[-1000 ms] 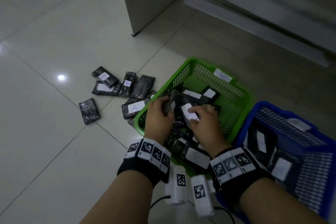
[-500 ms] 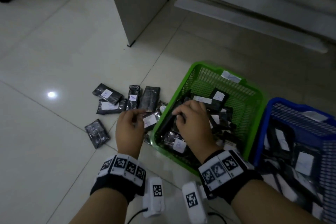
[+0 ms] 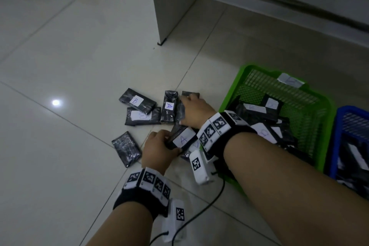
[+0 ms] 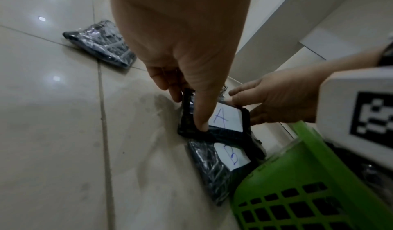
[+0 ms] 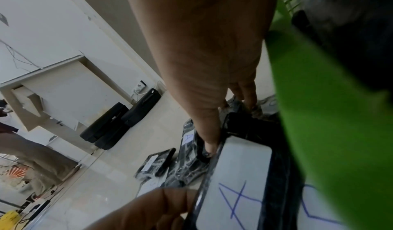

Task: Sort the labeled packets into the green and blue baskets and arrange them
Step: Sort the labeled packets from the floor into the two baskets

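Note:
Black packets with white labels lie on the tiled floor to the left of the green basket (image 3: 235,94). My left hand (image 3: 169,144) pinches a packet marked A (image 3: 183,139) by its left end, thumb on top (image 4: 202,116); it sits tilted over a packet marked B (image 4: 231,156). My right hand (image 3: 184,110) reaches across from the basket and grips a dark packet (image 3: 179,112) beside another A packet (image 3: 169,106), fingers at its far end, thumb at the near end (image 5: 208,143). Its label is hidden. The green basket and the blue basket (image 3: 339,126) both hold several packets.
More packets lie further left: one marked B (image 3: 136,101), one beneath it (image 3: 142,116), one face down (image 3: 126,149). A white cabinet corner (image 3: 175,6) stands behind the pile. Cables from the wrist cameras trail on the floor near me (image 3: 199,211).
Both hands left the green basket and moved left to the floor pile. My left hand took hold of the A packet, and my right hand closed on a dark packet.

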The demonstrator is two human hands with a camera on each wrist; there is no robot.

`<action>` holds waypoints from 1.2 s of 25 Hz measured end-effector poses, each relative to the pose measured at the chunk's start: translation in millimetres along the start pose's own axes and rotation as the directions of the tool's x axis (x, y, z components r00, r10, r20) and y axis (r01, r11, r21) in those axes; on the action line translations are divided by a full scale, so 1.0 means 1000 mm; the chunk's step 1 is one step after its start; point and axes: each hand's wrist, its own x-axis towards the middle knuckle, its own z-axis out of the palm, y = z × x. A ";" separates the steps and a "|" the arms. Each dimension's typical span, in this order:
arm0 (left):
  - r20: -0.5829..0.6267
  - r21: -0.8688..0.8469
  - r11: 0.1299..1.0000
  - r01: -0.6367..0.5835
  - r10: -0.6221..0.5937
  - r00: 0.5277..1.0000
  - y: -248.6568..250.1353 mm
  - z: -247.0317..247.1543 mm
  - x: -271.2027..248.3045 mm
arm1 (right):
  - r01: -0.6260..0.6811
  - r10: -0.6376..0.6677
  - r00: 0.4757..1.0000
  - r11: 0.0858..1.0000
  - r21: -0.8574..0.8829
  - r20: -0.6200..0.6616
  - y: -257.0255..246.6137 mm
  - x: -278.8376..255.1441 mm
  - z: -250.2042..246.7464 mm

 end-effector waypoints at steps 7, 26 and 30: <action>0.058 -0.472 0.869 0.150 -0.139 0.989 -0.015 -0.017 -0.018 | -0.022 0.013 0.997 0.992 -0.122 -0.069 -0.011 -0.012 -0.002; -0.037 -0.912 0.410 0.004 -0.093 0.995 0.129 0.000 -0.039 | 0.354 0.465 0.792 0.179 0.918 -0.396 0.108 -0.124 -0.039; -0.016 -0.885 0.466 -0.001 -0.028 0.999 0.157 0.022 -0.046 | 0.372 0.634 0.692 0.098 0.923 -0.347 0.149 -0.139 -0.036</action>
